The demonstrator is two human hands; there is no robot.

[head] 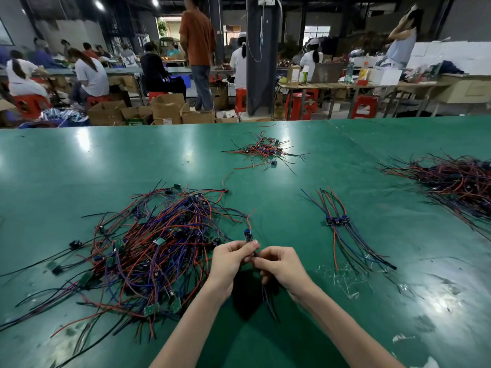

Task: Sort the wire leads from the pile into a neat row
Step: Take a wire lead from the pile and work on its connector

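Between my two hands, in the head view, sits the one wire lead (248,232) I have up off the surface; its small board (248,237) stands just above my left hand (231,257), a red wire curls from it toward the pile, and dark wires trail down beneath my right hand (281,266) toward me. My left hand pinches the lead just under the board, thumb against curled fingers; my right hand is curled round the wires a little lower, close against the left at the fingertips; neither hand is spread wide. I judge the grip is split this way so that one hand steadies the board while the other can draw the wires straight and free of the tangle.

Just beside my left hand, on its outer side, the pile (159,248) of red, blue and black leads sprawls over the green table (79,168). Out past my right hand lies the row (337,221): a few leads with boards side by side and wires fanned fore and aft; it sits apart from the pile, I take it, so sorted and unsorted never mix. Well beyond both hands is a small heap (265,151); far off to the right, a larger heap (457,181); what either is for, I cannot tell. With the row so short and the pile so full, I judge the job barely begun.
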